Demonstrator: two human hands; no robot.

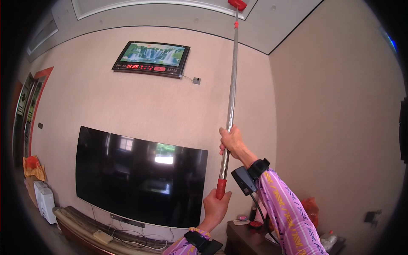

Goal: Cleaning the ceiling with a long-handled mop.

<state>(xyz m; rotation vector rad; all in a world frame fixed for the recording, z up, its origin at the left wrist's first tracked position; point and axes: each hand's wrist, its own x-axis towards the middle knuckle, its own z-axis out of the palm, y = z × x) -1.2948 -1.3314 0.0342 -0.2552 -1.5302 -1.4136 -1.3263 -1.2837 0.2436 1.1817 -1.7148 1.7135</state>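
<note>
A long metal telescopic pole [234, 73] with red plastic fittings rises from my hands to the ceiling. Its red head [237, 4] is at or close to the white ceiling moulding [191, 5]; whether they touch I cannot tell. My right hand [232, 142] is wrapped around the metal shaft at mid-height. Lower down, my left hand [216, 207] grips the red handle [221, 188] at the pole's bottom end. Both wrists carry black straps with dark devices, over patterned pink sleeves.
A large black television [140, 178] hangs on the wall left of the pole, below a lit picture clock [151, 59]. Beneath are a low bench [79, 224] with cables and a dark cabinet [237, 237] bearing small items. The side wall [331, 121] stands at right.
</note>
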